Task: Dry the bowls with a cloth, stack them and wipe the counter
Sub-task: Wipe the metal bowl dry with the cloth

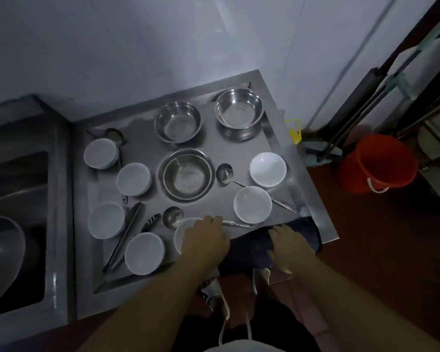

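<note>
A person stands at the front edge of a steel counter [142, 118] with both hands down near its front right corner. The left hand [205, 238] lies over the rim of a white bowl [183, 233] at the front edge, fingers curved across it; in the dim light it is hard to say whether they grip the bowl or only rest on it. The right hand [287, 241] presses flat, fingers fairly straight, on a dark cloth [252, 246] that lies along the front edge and hangs over it at the right corner. Bowl and cloth sit just beside each other, the bowl to the left of the cloth, so each hand is nearer its own thing and the likely next move is to bring the 2 together. Nothing is stacked yet: 4 white bowls look to lie upside down toward the left edge, 2 more stand upright toward the right edge [267, 169], and 3 steel bowls [187, 175] fill the middle and back. Ladles and tongs [123, 236] lie among them. A sink [15, 199] adjoins the counter's left edge; a red bucket [376, 163] stands on the floor to its right.
</note>
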`<state>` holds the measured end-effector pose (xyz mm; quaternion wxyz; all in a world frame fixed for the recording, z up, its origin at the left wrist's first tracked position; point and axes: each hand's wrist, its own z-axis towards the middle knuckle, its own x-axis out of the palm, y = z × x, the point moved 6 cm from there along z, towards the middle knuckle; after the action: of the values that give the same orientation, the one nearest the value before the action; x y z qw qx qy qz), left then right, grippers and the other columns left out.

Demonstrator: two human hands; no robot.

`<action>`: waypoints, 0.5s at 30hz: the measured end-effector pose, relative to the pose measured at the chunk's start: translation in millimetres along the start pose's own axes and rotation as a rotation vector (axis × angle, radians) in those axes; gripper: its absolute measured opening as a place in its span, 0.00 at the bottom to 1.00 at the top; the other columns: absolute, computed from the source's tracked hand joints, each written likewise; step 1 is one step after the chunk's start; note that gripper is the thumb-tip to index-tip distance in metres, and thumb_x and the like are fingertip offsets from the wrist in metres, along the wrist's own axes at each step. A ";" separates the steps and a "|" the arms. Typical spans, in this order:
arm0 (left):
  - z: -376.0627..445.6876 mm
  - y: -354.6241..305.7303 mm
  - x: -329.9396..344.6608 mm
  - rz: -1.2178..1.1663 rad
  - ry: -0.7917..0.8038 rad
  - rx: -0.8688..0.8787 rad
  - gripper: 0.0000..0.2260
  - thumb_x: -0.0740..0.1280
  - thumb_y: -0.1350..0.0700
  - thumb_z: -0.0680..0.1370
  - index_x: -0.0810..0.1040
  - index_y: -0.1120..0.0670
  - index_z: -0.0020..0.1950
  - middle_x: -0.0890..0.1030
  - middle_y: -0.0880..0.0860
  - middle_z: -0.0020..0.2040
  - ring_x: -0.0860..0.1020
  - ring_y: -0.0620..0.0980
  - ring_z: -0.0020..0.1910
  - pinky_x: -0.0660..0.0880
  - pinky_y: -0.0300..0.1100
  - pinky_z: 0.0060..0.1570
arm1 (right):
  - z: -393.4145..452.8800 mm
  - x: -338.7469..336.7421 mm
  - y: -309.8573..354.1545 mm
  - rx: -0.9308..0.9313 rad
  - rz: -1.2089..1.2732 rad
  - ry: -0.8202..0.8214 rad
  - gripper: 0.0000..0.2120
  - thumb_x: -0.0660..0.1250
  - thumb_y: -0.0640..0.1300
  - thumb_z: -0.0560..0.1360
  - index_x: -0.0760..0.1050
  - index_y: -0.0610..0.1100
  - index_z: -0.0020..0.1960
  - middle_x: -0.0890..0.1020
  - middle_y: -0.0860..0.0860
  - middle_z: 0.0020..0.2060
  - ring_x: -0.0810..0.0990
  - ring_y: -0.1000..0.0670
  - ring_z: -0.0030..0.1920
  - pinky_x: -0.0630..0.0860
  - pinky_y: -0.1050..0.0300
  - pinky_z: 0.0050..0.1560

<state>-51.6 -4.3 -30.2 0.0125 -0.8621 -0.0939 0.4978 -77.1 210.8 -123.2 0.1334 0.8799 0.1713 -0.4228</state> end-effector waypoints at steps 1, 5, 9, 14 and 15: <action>4.2 -3.3 1.8 -0.003 0.028 -0.019 0.21 0.60 0.47 0.84 0.69 0.50 0.76 0.76 0.53 0.69 0.77 0.56 0.65 0.75 0.53 0.61 | 4.5 1.3 -5.5 -0.015 0.025 0.015 0.23 0.62 0.51 0.82 0.69 0.45 0.75 0.72 0.47 0.73 0.70 0.45 0.73 0.70 0.49 0.68; 17.7 -11.7 11.5 -0.067 0.032 -0.072 0.19 0.61 0.49 0.84 0.71 0.51 0.75 0.77 0.53 0.67 0.77 0.55 0.64 0.76 0.53 0.61 | 14.7 7.6 -17.8 -0.113 0.040 0.004 0.30 0.67 0.58 0.76 0.68 0.48 0.74 0.72 0.50 0.70 0.71 0.46 0.70 0.70 0.48 0.65; 27.0 -18.7 18.3 -0.077 0.035 -0.104 0.19 0.61 0.49 0.83 0.71 0.51 0.73 0.78 0.53 0.65 0.77 0.56 0.62 0.77 0.53 0.58 | 21.9 11.6 -18.9 -0.222 -0.041 -0.021 0.30 0.68 0.60 0.76 0.68 0.49 0.73 0.74 0.48 0.65 0.73 0.43 0.65 0.68 0.46 0.65; 38.6 -27.2 15.3 -0.129 0.026 -0.134 0.19 0.61 0.52 0.82 0.71 0.51 0.74 0.79 0.54 0.64 0.78 0.57 0.62 0.76 0.53 0.58 | 22.0 6.9 -15.7 -0.349 -0.100 -0.003 0.14 0.60 0.51 0.82 0.74 0.46 0.63 0.80 0.47 0.60 0.78 0.44 0.60 0.70 0.47 0.60; 41.0 -28.4 13.1 -0.138 0.027 -0.140 0.19 0.61 0.52 0.82 0.71 0.51 0.74 0.80 0.54 0.63 0.78 0.57 0.61 0.77 0.52 0.57 | 20.6 7.2 -17.1 -0.365 -0.030 0.043 0.13 0.60 0.49 0.82 0.75 0.44 0.62 0.80 0.46 0.60 0.77 0.44 0.60 0.70 0.49 0.60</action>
<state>-84.8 22.9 -58.9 -0.0120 -0.8590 -0.1874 0.4763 -94.4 219.8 -142.8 0.2807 0.8473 0.2612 -0.3676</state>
